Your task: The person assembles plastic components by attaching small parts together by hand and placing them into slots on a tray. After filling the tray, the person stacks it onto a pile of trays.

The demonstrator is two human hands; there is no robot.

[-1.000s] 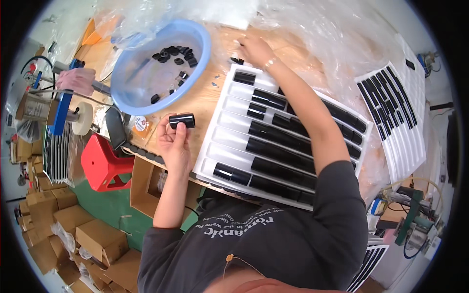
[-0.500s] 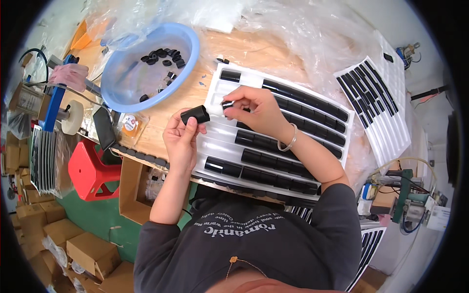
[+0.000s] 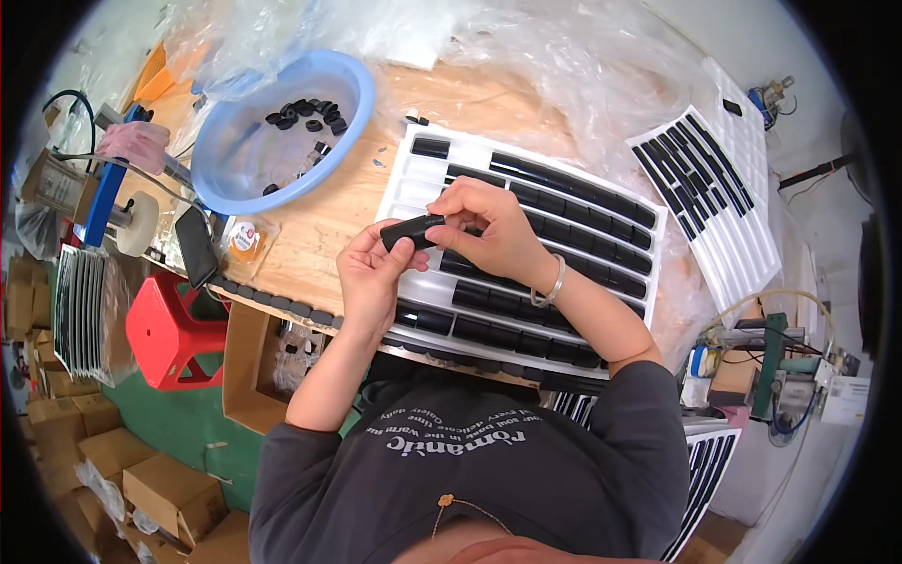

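Observation:
My left hand point(image 3: 374, 280) is closed round a short black tube point(image 3: 410, 232), thumb along its near side. The fingers of my right hand point(image 3: 490, 227) pinch the tube's right end, so both hands meet on it. Whatever small part is between my right fingertips is hidden. Under my hands lies a white tray point(image 3: 402, 188) with rows of similar black tubes point(image 3: 573, 209) lying in its grooves.
A blue basin point(image 3: 365, 89) holding small black parts stands back left. Beside it are a phone point(image 3: 195, 246) and a small bag point(image 3: 246, 239). A second tray point(image 3: 742, 246) lies at right. Left are a red stool point(image 3: 174, 331) and cartons point(image 3: 174, 489).
My right hand has moved left and brought a small dark and shiny piece to the tube's right end. The gap between the hands has closed. The tube has shifted slightly right.

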